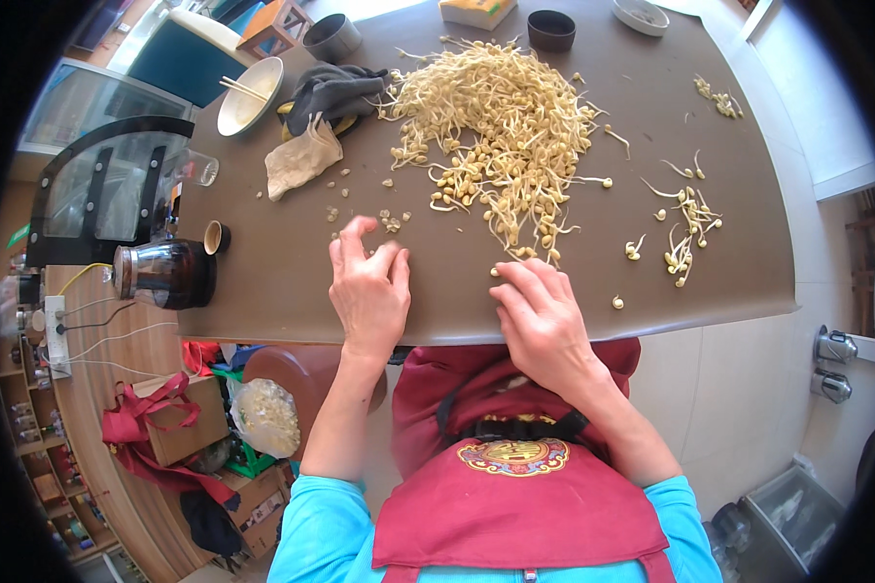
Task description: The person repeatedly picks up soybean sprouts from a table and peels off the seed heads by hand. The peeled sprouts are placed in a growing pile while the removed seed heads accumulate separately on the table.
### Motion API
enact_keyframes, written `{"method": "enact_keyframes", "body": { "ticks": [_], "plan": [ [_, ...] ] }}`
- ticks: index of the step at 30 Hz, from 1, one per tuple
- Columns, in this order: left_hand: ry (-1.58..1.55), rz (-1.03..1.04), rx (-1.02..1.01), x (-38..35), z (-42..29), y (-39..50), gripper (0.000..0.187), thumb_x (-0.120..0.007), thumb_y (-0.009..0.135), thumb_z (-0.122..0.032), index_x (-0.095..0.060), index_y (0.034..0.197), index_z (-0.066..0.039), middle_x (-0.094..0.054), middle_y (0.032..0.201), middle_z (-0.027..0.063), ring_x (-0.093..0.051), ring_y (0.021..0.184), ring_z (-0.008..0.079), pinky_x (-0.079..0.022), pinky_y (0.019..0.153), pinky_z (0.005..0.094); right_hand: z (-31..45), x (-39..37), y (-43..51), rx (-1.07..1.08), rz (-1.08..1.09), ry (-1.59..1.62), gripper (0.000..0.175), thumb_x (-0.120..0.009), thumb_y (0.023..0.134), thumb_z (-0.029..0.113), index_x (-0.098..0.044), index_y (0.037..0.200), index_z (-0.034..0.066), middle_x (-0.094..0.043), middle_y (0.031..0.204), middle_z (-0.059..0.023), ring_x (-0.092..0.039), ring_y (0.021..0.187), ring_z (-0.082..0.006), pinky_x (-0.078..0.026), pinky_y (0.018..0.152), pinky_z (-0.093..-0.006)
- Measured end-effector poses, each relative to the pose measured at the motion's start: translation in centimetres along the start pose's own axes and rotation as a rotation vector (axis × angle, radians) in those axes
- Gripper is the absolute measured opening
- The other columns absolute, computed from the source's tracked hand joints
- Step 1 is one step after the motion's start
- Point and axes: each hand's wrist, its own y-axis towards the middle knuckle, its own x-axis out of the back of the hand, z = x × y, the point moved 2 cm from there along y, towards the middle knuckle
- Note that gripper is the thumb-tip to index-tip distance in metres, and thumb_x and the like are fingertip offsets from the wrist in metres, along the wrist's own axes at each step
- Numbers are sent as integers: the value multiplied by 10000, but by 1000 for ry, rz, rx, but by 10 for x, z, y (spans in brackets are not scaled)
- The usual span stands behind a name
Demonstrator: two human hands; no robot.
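Observation:
A large heap of soybean sprouts point(496, 116) lies on the brown-covered table point(299, 291). At the heap's lower tip, my right hand point(536, 306) has curled fingers touching or close to a single sprout point(494, 272); whether it grips anything is hidden. My left hand point(368, 280) hovers or rests left of the heap, its fingers bent and apart, slightly blurred, with nothing seen in it. Just beyond its fingertips are small loose hulls point(390, 221). To the right lie a small group of sprouts point(689, 226), a lone sprout point(617, 302) and, farther off, another small cluster point(718, 98).
Far left on the table are a crumpled brown paper point(304, 159), dark gray cloth point(335, 95), a white bowl point(250, 98) with chopsticks, and a small cup point(217, 237). A glass pot point(164, 273) stands by the left edge. Dark round dish point(551, 30) and white dish point(640, 16) sit at the back.

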Motion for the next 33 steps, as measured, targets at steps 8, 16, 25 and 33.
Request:
{"method": "enact_keyframes", "body": {
  "ticks": [8, 16, 25, 33],
  "plan": [
    [-400, 207, -133, -48, -43, 36, 128, -709, 941, -137, -756, 1024, -52, -697, 981, 152, -696, 906, 357, -566, 814, 457, 3, 1, -8, 54, 179, -29, 190, -676, 781, 20, -702, 965, -19, -663, 1078, -116, -616, 1124, -312, -478, 954, -425],
    [-434, 344, -86, -40, -37, 25, 120, -733, 926, -149, -770, 927, -35, -697, 903, 150, -703, 832, 355, -566, 772, 457, -65, 82, -35, -36, 56, -176, 183, -724, 775, -59, -691, 942, 9, -664, 1090, -105, -604, 1161, -341, -473, 1012, -477],
    [-493, 337, -145, -30, -57, -18, 76, -782, 889, -106, -759, 883, -34, -679, 826, 105, -680, 691, 304, -538, 645, 402, -81, 84, -17, -60, -75, -337, 194, -731, 797, -31, -693, 985, 1, -646, 1142, -147, -592, 1188, -362, -470, 992, -489],
    [-450, 330, -185, -31, -57, -17, 86, -768, 888, -117, -719, 858, -54, -671, 826, 81, -679, 697, 295, -534, 638, 410, -22, 35, -23, -42, -57, -31, 211, -735, 749, -26, -696, 955, -6, -664, 1006, -121, -627, 1040, -338, -501, 888, -454]
  ]
}}
